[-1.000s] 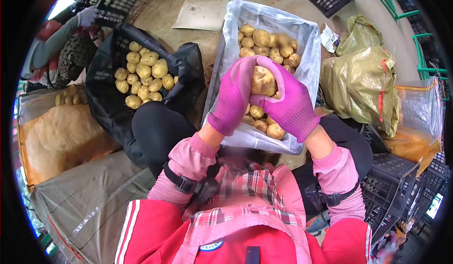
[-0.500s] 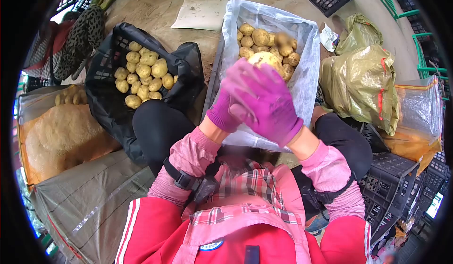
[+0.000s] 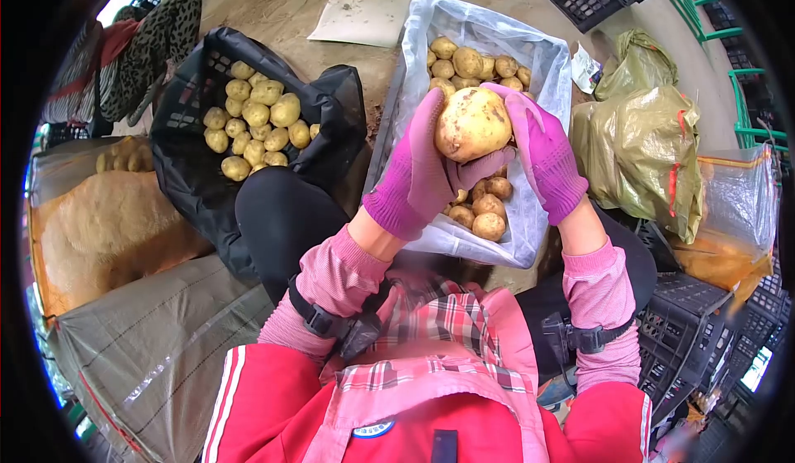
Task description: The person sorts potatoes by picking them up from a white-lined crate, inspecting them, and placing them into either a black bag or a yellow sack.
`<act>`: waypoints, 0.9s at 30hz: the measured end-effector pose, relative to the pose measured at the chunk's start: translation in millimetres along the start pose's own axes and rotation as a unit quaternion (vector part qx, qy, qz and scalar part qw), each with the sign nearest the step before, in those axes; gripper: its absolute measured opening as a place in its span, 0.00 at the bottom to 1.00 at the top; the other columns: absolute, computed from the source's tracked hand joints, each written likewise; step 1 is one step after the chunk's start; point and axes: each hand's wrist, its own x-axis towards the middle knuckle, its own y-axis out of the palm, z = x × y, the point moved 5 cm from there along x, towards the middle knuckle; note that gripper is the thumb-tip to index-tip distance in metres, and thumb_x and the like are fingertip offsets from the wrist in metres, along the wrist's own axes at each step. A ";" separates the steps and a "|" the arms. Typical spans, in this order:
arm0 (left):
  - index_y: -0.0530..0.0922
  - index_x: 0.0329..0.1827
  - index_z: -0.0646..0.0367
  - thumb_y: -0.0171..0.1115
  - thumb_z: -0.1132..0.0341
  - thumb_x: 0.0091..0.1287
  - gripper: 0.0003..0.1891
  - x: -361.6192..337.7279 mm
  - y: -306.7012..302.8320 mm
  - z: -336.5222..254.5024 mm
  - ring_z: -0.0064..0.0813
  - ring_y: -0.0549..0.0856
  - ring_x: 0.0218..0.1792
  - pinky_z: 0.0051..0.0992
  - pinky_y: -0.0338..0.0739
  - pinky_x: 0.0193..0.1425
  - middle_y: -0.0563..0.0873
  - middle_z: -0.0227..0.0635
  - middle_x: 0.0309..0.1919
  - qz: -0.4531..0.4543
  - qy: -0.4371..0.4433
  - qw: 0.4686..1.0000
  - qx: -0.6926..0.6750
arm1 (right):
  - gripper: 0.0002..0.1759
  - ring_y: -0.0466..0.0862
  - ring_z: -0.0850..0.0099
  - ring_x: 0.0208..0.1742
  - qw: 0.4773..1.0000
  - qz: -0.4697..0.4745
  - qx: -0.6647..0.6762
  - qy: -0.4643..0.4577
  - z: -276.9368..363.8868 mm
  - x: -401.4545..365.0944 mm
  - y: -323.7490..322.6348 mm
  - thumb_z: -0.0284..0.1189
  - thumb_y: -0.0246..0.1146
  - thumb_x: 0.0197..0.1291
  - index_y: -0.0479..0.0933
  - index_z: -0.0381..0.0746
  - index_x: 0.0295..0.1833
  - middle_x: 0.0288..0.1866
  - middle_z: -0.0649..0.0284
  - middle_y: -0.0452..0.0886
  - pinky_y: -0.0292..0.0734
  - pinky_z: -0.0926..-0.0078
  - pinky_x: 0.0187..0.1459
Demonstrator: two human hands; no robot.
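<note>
A large yellow potato (image 3: 474, 123) with brown blemishes is held up between my two gloved hands. My left hand (image 3: 416, 169), in a purple glove, cups it from the left and below. Against its upper right side rest the fingers of my right hand (image 3: 542, 152), gloved the same way. Under the hands stands a crate lined with white plastic (image 3: 542, 61), holding smaller potatoes (image 3: 489, 206); my hands hide part of them. To the left, a black-lined basket (image 3: 335, 115) contains several pale potatoes (image 3: 257, 115).
At the left lie a filled mesh sack (image 3: 108, 231) and a grey-brown covered bundle (image 3: 166, 347). Olive woven sacks (image 3: 638, 148) stand right of the crate. Black crates (image 3: 683, 322) are stacked at the lower right. A cardboard sheet (image 3: 364, 3) lies on the floor ahead.
My hands have moved apart from their overlapped, blurred position and now hold the large potato from both sides. More potatoes show in the near part of the white-lined crate.
</note>
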 end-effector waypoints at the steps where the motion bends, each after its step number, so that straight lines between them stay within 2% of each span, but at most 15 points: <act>1: 0.65 0.71 0.64 0.46 0.54 0.82 0.24 2.2 -2.5 3.4 0.37 0.84 0.62 0.34 0.81 0.67 0.80 0.43 0.63 -0.014 0.017 0.998 0.065 | 0.21 0.84 0.63 0.57 0.998 0.005 -0.048 -0.040 0.4 0.3 -0.6 0.37 0.50 0.79 0.78 0.34 0.62 0.55 0.50 0.85 0.76 0.69 0.61; 4: 0.65 0.71 0.64 0.43 0.52 0.82 0.26 -0.8 -10.2 10.8 0.38 0.83 0.62 0.34 0.80 0.68 0.80 0.42 0.64 -0.005 0.074 0.985 0.156 | 0.19 0.84 0.56 0.58 0.972 0.027 -0.183 -0.145 -1.9 -2.3 0.9 0.32 0.49 0.78 0.75 0.33 0.64 0.57 0.47 0.83 0.77 0.65 0.61; 7: 0.66 0.70 0.64 0.45 0.50 0.81 0.27 -8.5 -11.5 6.0 0.37 0.84 0.60 0.34 0.81 0.66 0.81 0.42 0.62 -0.025 0.000 0.999 0.027 | 0.19 0.84 0.52 0.58 0.941 0.044 -0.270 -0.200 -1.4 -3.9 7.6 0.28 0.48 0.76 0.73 0.34 0.66 0.58 0.45 0.82 0.78 0.63 0.62; 9: 0.68 0.68 0.65 0.45 0.48 0.81 0.28 -21.4 -2.2 -6.8 0.37 0.86 0.57 0.34 0.84 0.62 0.82 0.42 0.60 -0.014 0.050 0.998 0.037 | 0.20 0.83 0.52 0.59 0.937 0.047 -0.279 -0.207 -1.3 -5.1 13.3 0.27 0.47 0.75 0.72 0.33 0.67 0.59 0.46 0.81 0.78 0.63 0.62; 10: 0.70 0.67 0.64 0.44 0.47 0.81 0.28 -22.0 -2.0 -5.1 0.37 0.87 0.55 0.34 0.86 0.58 0.83 0.42 0.58 -0.031 0.016 0.999 0.005 | 0.20 0.83 0.52 0.59 0.933 0.046 -0.288 -0.209 -0.7 -6.9 13.3 0.26 0.47 0.75 0.71 0.33 0.67 0.59 0.46 0.81 0.78 0.63 0.62; 12: 0.73 0.64 0.64 0.45 0.44 0.80 0.30 -20.3 -8.4 2.8 0.36 0.89 0.49 0.34 0.89 0.51 0.85 0.41 0.54 -0.094 -0.113 0.984 -0.097 | 0.22 0.83 0.60 0.61 0.992 0.090 -0.029 -0.084 -10.9 -2.1 17.4 0.32 0.52 0.76 0.69 0.35 0.70 0.61 0.50 0.80 0.77 0.67 0.63; 14: 0.76 0.60 0.63 0.45 0.43 0.79 0.29 -21.5 -21.7 0.9 0.35 0.90 0.40 0.32 0.89 0.37 0.87 0.41 0.46 -0.175 -0.063 0.977 0.102 | 0.34 0.80 0.68 0.62 0.955 0.100 0.248 0.131 0.6 -14.0 28.8 0.44 0.66 0.69 0.66 0.38 0.73 0.63 0.56 0.78 0.79 0.69 0.62; 15: 0.76 0.60 0.64 0.48 0.46 0.79 0.27 -17.8 -29.7 7.6 0.34 0.90 0.39 0.30 0.87 0.32 0.87 0.39 0.44 -0.176 -0.088 0.977 0.082 | 0.41 0.79 0.66 0.62 0.964 0.071 0.228 0.113 -16.3 -14.5 33.0 0.46 0.73 0.62 0.65 0.40 0.74 0.64 0.58 0.76 0.84 0.66 0.58; 17: 0.79 0.53 0.64 0.52 0.53 0.79 0.20 -17.6 -35.7 1.1 0.26 0.86 0.28 0.27 0.81 0.27 0.85 0.35 0.32 -0.174 -0.028 0.937 0.303 | 0.43 0.78 0.65 0.63 0.931 0.021 0.316 0.181 -6.3 -34.7 32.0 0.38 0.78 0.57 0.64 0.42 0.74 0.64 0.59 0.75 0.85 0.64 0.55; 18: 0.81 0.50 0.64 0.54 0.57 0.79 0.17 -18.4 -37.9 -2.3 0.22 0.84 0.23 0.26 0.78 0.25 0.84 0.33 0.26 -0.184 0.000 0.895 0.407 | 0.43 0.79 0.66 0.61 0.940 -0.029 0.305 0.151 -10.2 -42.6 30.8 0.35 0.78 0.56 0.66 0.42 0.74 0.63 0.58 0.75 0.84 0.68 0.54; 20: 0.83 0.49 0.63 0.54 0.58 0.80 0.16 -16.7 -31.4 1.6 0.17 0.80 0.23 0.22 0.75 0.31 0.85 0.30 0.27 -0.147 0.088 0.804 0.570 | 0.42 0.80 0.68 0.58 0.959 -0.080 0.223 0.155 -15.7 -55.8 17.3 0.34 0.78 0.55 0.67 0.40 0.73 0.61 0.58 0.77 0.83 0.71 0.51; 22: 0.84 0.46 0.62 0.56 0.60 0.77 0.14 -20.7 -19.9 9.9 0.36 0.89 0.38 0.32 0.80 0.46 0.89 0.41 0.35 -0.107 0.098 0.841 0.521 | 0.43 0.81 0.70 0.56 0.937 -0.158 0.281 0.134 -0.9 -70.2 -21.7 0.34 0.79 0.53 0.67 0.37 0.72 0.59 0.58 0.78 0.82 0.72 0.52; 23: 0.84 0.47 0.62 0.57 0.61 0.77 0.13 -22.7 -17.6 12.9 0.36 0.89 0.40 0.31 0.80 0.47 0.89 0.41 0.37 -0.095 0.094 0.840 0.526 | 0.43 0.80 0.70 0.56 0.927 -0.187 0.316 0.082 16.3 -76.9 -50.7 0.35 0.79 0.52 0.67 0.36 0.72 0.56 0.58 0.79 0.81 0.71 0.55; 26: 0.84 0.49 0.62 0.58 0.63 0.76 0.12 -26.6 -12.2 18.1 0.36 0.88 0.44 0.30 0.79 0.51 0.89 0.42 0.42 -0.067 0.106 0.828 0.546 | 0.41 0.78 0.70 0.61 0.917 -0.366 0.124 -0.097 40.9 -96.1 -171.3 0.29 0.76 0.55 0.66 0.35 0.72 0.63 0.57 0.75 0.79 0.70 0.60; 27: 0.84 0.50 0.63 0.58 0.63 0.76 0.12 -27.6 -10.1 18.8 0.36 0.88 0.45 0.30 0.79 0.52 0.89 0.42 0.42 -0.057 0.123 0.821 0.554 | 0.42 0.76 0.67 0.64 0.904 -0.395 0.137 -0.089 36.8 -103.4 -211.3 0.26 0.75 0.55 0.64 0.34 0.73 0.66 0.55 0.73 0.78 0.69 0.63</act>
